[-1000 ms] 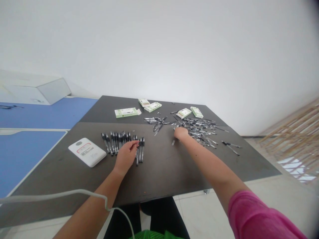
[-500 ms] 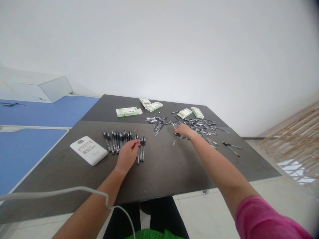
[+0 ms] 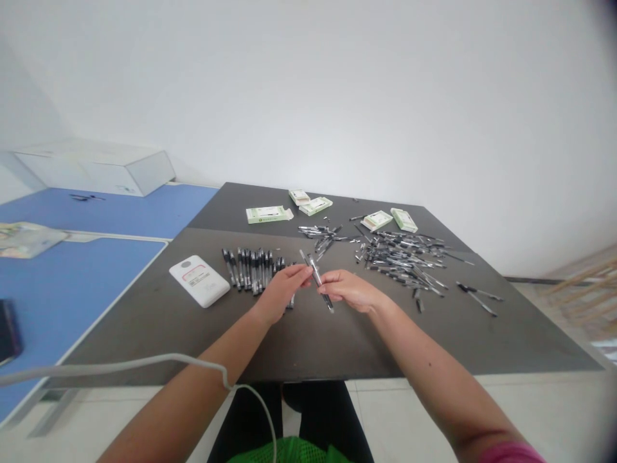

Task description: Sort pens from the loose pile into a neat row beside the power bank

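My right hand is closed in a pinch on a clear pen with black parts, which it holds tilted above the table. My left hand is pinched too, its fingertips right beside the pen's upper part. From those fingertips sticks up a slim clear piece; whether it is a cap or another part I cannot tell. Left of my left hand lies a row of black-gripped pens, side by side, its near right end partly hidden by the hand. A large loose heap of pens and pen parts spreads beyond my right hand.
Green-and-white pen boxes lie along the far part of the dark table. A smaller pile of pen parts sits mid-table. A white flat device rests on the left. A white cable crosses my left forearm.
My right hand has come back from the heap to the middle with a pen. My left hand has lifted off the row and moved right to meet it. The view has shifted left.
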Demonstrator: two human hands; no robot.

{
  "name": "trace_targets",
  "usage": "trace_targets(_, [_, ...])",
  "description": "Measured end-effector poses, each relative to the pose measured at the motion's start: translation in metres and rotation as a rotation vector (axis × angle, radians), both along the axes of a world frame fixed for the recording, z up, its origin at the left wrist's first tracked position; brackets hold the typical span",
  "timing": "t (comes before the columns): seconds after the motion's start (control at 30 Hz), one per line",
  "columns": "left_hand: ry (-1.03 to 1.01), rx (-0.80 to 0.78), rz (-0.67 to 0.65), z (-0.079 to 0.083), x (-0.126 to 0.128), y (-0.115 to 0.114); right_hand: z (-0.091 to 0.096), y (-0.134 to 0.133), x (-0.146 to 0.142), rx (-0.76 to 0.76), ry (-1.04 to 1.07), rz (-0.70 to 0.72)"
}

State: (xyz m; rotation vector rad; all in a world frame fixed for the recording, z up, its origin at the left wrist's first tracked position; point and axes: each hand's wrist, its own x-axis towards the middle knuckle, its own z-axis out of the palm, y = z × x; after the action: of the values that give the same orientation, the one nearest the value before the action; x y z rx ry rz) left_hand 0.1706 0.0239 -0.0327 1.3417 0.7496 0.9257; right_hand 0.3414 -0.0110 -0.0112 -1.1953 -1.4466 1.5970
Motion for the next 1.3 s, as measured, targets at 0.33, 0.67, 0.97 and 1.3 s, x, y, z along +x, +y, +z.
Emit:
trace_targets(0.33, [-0.274,-0.192,0.377,-0.016,-0.018,0.017,-0.029,0.019,-0.002,-0.022,0.137,-0.221])
trace_targets(0.67, [-0.492,-0.213,0.558,-0.010,-0.019,0.014,-0.039,0.007,-0.005,0.062,0.516,-0.635])
trace_targets(0.97, [-0.379,-0.076,0.359,-0.001,-0.029,0.009,-0.035,0.001,-0.008,0.148,0.583,-0.585])
trace_targets(1.3, [-0.053,-0.396,-0.458,-0.004,-0.026,-0.009,-0.036,0.005,0.001,0.157,0.646,-0.648])
